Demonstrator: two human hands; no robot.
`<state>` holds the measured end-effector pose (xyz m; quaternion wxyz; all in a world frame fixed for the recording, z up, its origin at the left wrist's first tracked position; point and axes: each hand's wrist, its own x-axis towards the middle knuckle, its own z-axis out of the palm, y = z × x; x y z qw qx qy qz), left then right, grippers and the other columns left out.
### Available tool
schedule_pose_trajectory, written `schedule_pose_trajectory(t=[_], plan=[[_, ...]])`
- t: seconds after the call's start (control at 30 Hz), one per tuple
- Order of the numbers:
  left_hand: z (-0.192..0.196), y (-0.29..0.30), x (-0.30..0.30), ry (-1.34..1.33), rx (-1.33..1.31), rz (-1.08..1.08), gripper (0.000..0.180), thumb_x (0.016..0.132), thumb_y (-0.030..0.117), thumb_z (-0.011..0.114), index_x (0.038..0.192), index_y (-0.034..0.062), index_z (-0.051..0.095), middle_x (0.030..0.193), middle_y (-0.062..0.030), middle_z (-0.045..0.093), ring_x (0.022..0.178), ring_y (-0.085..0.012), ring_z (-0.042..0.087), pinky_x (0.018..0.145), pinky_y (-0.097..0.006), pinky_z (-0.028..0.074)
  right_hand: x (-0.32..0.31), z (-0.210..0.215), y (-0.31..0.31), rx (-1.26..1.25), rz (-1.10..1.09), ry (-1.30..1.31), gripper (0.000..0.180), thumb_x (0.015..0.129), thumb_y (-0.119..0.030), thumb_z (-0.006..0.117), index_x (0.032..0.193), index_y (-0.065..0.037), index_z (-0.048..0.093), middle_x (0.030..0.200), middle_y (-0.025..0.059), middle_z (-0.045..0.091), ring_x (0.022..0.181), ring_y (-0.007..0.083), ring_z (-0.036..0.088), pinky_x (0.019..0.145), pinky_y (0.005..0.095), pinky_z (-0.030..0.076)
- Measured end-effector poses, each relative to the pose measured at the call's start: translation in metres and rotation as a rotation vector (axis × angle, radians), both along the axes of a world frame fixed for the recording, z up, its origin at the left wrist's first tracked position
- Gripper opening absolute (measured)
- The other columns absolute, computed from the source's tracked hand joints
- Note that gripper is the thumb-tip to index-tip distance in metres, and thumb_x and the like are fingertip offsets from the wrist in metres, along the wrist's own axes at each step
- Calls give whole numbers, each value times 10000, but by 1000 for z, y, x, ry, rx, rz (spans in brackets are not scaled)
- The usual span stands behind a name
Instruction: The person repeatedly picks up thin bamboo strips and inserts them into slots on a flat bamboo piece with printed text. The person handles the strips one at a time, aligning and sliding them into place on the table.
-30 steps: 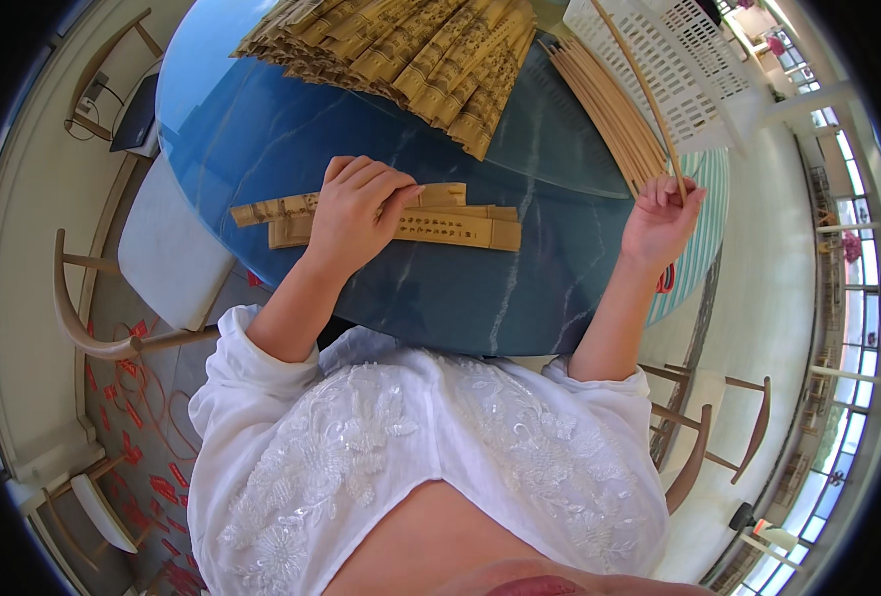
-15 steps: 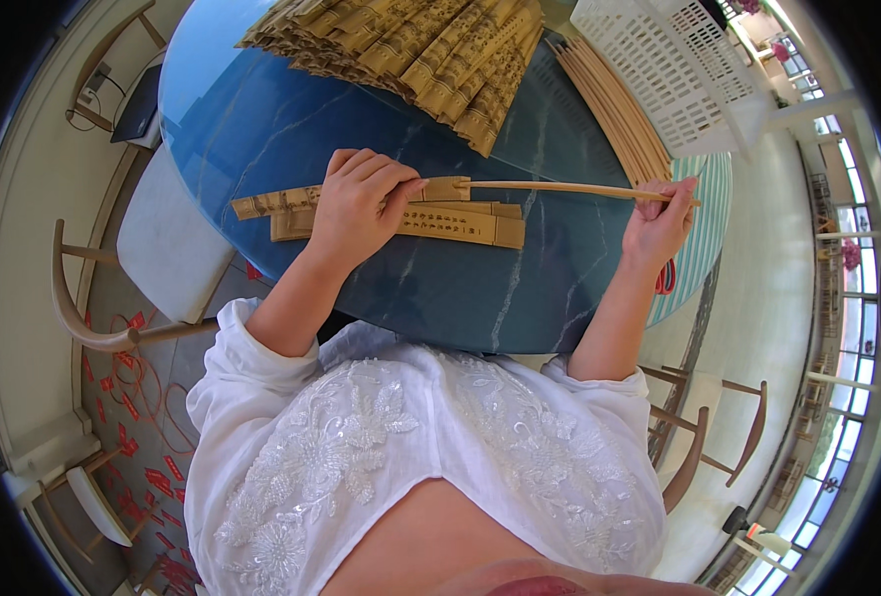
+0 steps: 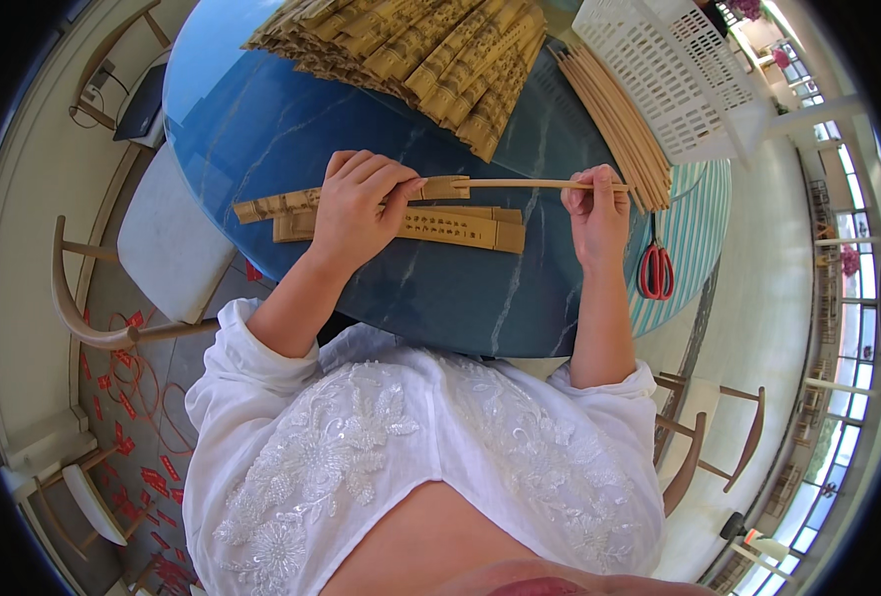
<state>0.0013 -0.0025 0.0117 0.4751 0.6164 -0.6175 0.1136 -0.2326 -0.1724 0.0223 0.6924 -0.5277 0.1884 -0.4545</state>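
Note:
A tan paper chopstick sleeve with dark print is pinched in my left hand, lying roughly level across the table. From its right-hand opening sticks out a slim wooden chopstick; whether it is one or a pair I cannot tell. My right hand grips the chopstick's outer end with closed fingers. Just below my left hand, a few more sleeves lie stacked flat. Beyond my hands spreads a big fanned heap of printed sleeves. Loose chopsticks lie side by side at the far right.
A white perforated basket stands at the table's far right. Red-handled scissors rest on the ribbed right edge. The dark blue round table has white veins. A chair is at the left, with red scraps on the floor.
My right hand has moved left along with the chopstick, and less of it shows outside the sleeve. The scissors are now uncovered. My left hand has stayed put.

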Motion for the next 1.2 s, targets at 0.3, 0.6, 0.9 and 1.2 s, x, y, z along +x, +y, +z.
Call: schedule_pose_trajectory(t=[0.3, 0.6, 0.9, 1.2], plan=[[1, 0, -1, -35, -37, 62, 66, 797, 93, 719, 769, 81, 661, 754, -12, 649, 711, -194, 596, 748, -332, 420, -1, 12, 1, 155, 65, -48, 247, 992, -247, 555, 947, -19, 637, 723, 37, 577, 637, 104, 494, 593, 264, 402], [4, 1, -3, -75, -52, 76, 45, 799, 65, 714, 796, 72, 669, 763, -25, 657, 725, -198, 608, 759, -333, 427, -4, 4, -3, 195, 209, 85, 120, 954, -139, 612, 954, -26, 653, 765, 36, 626, 666, 84, 548, 626, 229, 462], [5, 1, -16, -122, -48, -76, 72, 767, 82, 726, 803, 85, 663, 770, -17, 648, 734, -198, 606, 775, -346, 436, 22, 3, 31, 112, 508, 382, 125, 923, -110, 648, 1013, -24, 646, 822, 40, 664, 698, 71, 576, 667, 207, 473], [7, 2, -15, -92, -38, -101, 70, 786, 108, 727, 794, 90, 660, 748, -11, 635, 723, -187, 601, 768, -345, 431, 18, 4, 30, -71, 487, 482, 233, 902, -144, 666, 1097, -24, 709, 790, 9, 656, 734, 67, 579, 696, 207, 457]])
